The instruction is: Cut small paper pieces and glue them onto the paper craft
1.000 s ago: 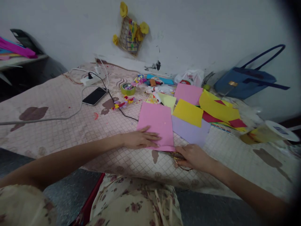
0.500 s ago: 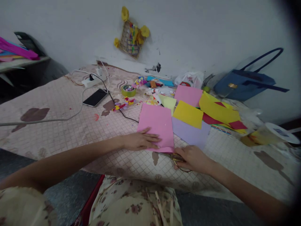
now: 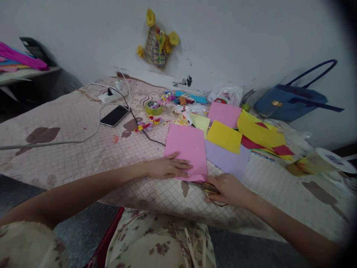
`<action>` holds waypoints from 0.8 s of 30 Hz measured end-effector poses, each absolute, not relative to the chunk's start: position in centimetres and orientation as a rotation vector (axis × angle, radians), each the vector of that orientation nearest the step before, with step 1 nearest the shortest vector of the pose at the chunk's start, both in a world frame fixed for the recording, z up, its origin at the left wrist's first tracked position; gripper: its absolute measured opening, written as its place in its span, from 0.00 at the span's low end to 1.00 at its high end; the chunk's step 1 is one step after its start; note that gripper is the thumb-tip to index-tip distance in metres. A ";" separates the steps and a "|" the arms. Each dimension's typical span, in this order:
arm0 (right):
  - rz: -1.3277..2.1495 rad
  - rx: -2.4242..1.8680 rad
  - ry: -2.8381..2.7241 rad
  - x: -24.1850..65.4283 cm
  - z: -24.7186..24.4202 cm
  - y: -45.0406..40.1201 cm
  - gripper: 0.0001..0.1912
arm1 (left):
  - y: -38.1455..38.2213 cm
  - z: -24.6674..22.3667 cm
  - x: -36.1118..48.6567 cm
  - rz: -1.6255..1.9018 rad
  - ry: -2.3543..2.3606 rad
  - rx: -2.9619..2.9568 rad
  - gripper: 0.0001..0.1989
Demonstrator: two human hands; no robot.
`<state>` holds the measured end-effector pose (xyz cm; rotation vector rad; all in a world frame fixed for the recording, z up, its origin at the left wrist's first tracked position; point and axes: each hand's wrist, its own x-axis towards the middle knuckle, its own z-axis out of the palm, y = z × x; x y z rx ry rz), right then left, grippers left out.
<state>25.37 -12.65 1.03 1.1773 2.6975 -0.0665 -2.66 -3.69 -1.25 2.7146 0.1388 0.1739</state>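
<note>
A pink sheet of paper (image 3: 186, 143) lies on the cloth-covered table in front of me. My left hand (image 3: 169, 166) rests flat on its lower left part, fingers stretched out. At the sheet's near right corner my right hand (image 3: 227, 190) grips a pair of scissors (image 3: 209, 188), with a gold-coloured handle. The blades reach left along the sheet's near edge and are mostly hidden under a curling pink strip (image 3: 197, 178). A yellow sheet (image 3: 224, 137) and a lilac sheet (image 3: 230, 158) lie just right of the pink one.
A phone (image 3: 114, 115), a power strip (image 3: 109, 97) with cables and a roll of tape (image 3: 153, 108) lie to the left. Yellow and red paper (image 3: 262, 130), a clear tub (image 3: 309, 163) and a blue handbag (image 3: 292, 102) stand or lie to the right.
The scissors show a little more at the pink sheet's near edge, with their handles slightly further apart. My left hand stays on the sheet. The whole view has shifted slightly.
</note>
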 end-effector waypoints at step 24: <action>0.003 1.148 2.715 25.3 0.7 -12.2 0.16 | -3.9 -1.1 -2.6 0.207 0.160 2.642 0.21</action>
